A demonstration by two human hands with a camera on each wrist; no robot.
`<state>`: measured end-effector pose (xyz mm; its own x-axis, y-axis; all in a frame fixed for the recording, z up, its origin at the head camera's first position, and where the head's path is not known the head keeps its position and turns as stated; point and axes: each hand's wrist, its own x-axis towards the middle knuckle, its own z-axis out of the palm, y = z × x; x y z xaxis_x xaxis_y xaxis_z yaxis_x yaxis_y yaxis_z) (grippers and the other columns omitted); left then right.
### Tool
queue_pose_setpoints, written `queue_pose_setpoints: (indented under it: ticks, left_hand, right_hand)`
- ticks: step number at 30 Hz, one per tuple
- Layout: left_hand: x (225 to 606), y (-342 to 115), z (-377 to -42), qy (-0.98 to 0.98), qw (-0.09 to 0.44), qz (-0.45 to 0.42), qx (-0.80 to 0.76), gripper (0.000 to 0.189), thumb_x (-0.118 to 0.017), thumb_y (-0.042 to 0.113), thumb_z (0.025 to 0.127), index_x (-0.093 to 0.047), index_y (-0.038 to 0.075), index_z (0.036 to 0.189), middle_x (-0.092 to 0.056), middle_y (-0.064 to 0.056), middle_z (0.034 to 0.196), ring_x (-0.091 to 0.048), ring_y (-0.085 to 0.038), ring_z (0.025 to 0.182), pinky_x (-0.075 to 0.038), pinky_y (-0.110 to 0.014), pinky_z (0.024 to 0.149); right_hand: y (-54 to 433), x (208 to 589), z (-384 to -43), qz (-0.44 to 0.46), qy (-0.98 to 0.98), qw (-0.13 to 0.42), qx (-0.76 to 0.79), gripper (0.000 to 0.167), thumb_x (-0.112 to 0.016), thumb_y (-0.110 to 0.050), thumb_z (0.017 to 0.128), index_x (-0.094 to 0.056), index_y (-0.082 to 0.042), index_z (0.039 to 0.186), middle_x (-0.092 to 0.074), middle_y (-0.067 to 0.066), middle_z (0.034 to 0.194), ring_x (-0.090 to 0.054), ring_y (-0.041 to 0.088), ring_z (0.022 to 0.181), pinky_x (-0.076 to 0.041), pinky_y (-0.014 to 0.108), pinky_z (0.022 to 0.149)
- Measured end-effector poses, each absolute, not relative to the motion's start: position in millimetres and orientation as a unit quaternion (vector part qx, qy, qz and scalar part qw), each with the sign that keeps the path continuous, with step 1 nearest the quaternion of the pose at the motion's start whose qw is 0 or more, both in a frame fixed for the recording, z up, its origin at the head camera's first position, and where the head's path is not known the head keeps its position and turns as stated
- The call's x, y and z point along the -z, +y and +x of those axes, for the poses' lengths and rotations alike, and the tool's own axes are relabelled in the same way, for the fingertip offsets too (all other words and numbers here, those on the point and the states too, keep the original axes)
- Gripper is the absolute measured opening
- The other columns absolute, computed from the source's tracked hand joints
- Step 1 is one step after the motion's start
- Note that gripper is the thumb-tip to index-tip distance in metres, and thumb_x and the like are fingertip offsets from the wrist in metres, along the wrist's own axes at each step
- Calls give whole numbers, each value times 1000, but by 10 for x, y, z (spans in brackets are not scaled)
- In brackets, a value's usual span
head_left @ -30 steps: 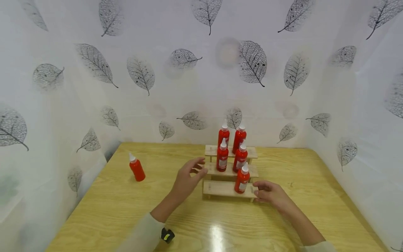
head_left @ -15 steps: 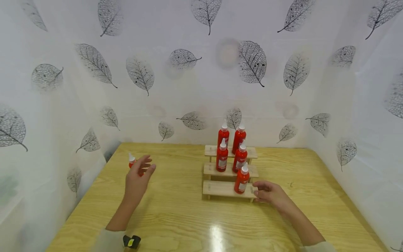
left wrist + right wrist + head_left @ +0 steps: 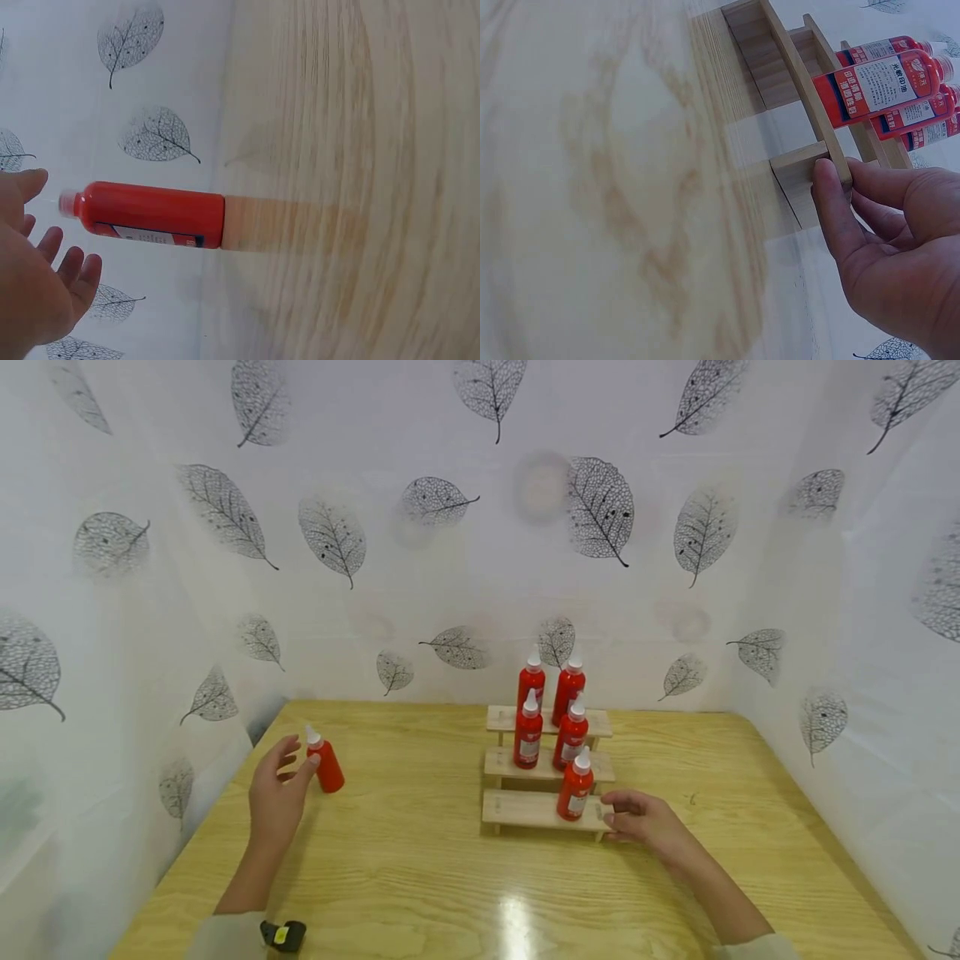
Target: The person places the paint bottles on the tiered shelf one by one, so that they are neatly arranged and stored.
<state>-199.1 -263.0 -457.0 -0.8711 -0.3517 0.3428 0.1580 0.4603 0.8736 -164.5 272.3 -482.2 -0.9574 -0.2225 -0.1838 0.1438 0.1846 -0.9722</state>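
A red squeeze bottle [image 3: 328,768] with a white pointed cap stands upright at the left of the table. My left hand [image 3: 277,802] is just left of it, thumb and fingers spread and loosely bent. In the left wrist view a gap shows between the fingers and the bottle [image 3: 154,214]. At the right, my right hand [image 3: 645,822] pinches the right end of the lowest plank of a three-step wooden rack [image 3: 517,807]. One red bottle [image 3: 575,789] stands on that lowest step, beside the hand. Two red bottles stand on the middle step and two on the top one.
The wood-grain table [image 3: 420,860] reaches to a white leaf-printed curtain [image 3: 465,577] at the back and sides. Left of the bottle, the lowest step [image 3: 517,807] shows bare wood. A black device [image 3: 283,935] is strapped at the left wrist.
My left hand has swung from beside the rack across to the left, passing in front of the lone bottle to its left side. The right hand has stayed on the rack.
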Motion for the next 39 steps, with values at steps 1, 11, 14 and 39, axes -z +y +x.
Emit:
queue_pose_setpoints:
  ticks: [1, 11, 14, 39]
  left_hand:
    - [4581, -2637, -2011, -819, 239, 59, 519, 53, -67, 26, 99, -51, 9, 146, -57, -11, 140, -51, -24, 122, -39, -10, 89]
    - [4600, -2634, -2127, -810, 162, 68, 559, 61, -65, 27, 100, -41, 14, 154, -48, -12, 152, -44, -26, 138, -39, -24, 103]
    - [4617, -2634, -2157, -812, 157, 69, 558, 61, -64, 26, 100, -38, 15, 155, -47, -13, 153, -44, -26, 138, -40, -29, 108]
    - [4629, -2574, -2195, -817, 147, 72, 553, 56, -61, 10, 100, -38, 8, 152, -47, -19, 150, -47, -36, 135, -42, -50, 113]
  right_hand:
    - [2725, 4823, -1645, -26, 756, 143, 639, 52, -63, -10, 99, -43, 16, 140, -56, 26, 128, -64, 19, 102, -60, 37, 89]
    - [2722, 4821, -1651, -19, 757, 141, 638, 51, -63, -8, 98, -44, 15, 139, -57, 25, 126, -64, 19, 101, -61, 37, 88]
    - [2719, 4814, -1647, -18, 758, 142, 637, 51, -63, -9, 98, -44, 15, 139, -57, 25, 126, -64, 19, 101, -61, 37, 88]
    - [2716, 4816, -1646, -19, 758, 144, 636, 50, -63, -9, 99, -44, 15, 139, -57, 22, 123, -64, 19, 100, -61, 36, 87]
